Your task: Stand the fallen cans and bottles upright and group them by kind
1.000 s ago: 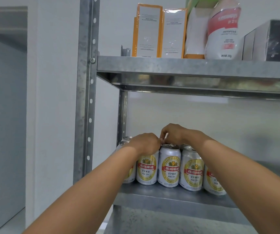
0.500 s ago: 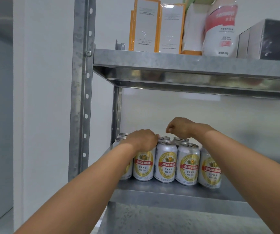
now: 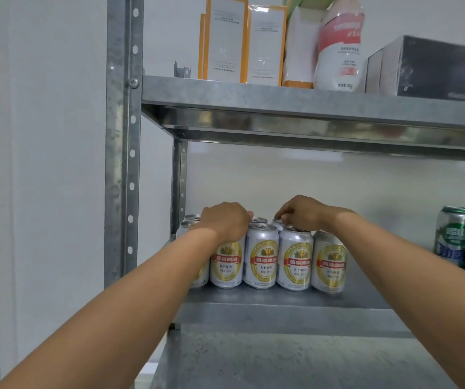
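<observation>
**Silver cans [image 3: 260, 256]: square up the cluster on the lower shelf [image 3: 282, 313]**

All of them stand upright in two packed rows at the shelf's left end, near the rear post [image 3: 179, 186]. Green cans [image 3: 454, 240] stand well apart at the right edge.

Your hands are apart, both on top of the cluster. Left hand [image 3: 225, 223] drapes over the top of a front can [image 3: 227, 262]. Its fingers are hidden, so grip or plain rest, cannot tell. Right hand [image 3: 301, 213] curls its fingertips [image 3: 279, 218] down onto the rim of a back-row can [image 3: 277, 225].

Likely step: tidying the back row. To do it well:
- Brace the front row with your left while your right nudges.
- Slide the can, don't lift it, and use light force at the rim. Cans packed this tight probably tip like dominoes.
- Close the gaps and stay clear of the green group.
</observation>
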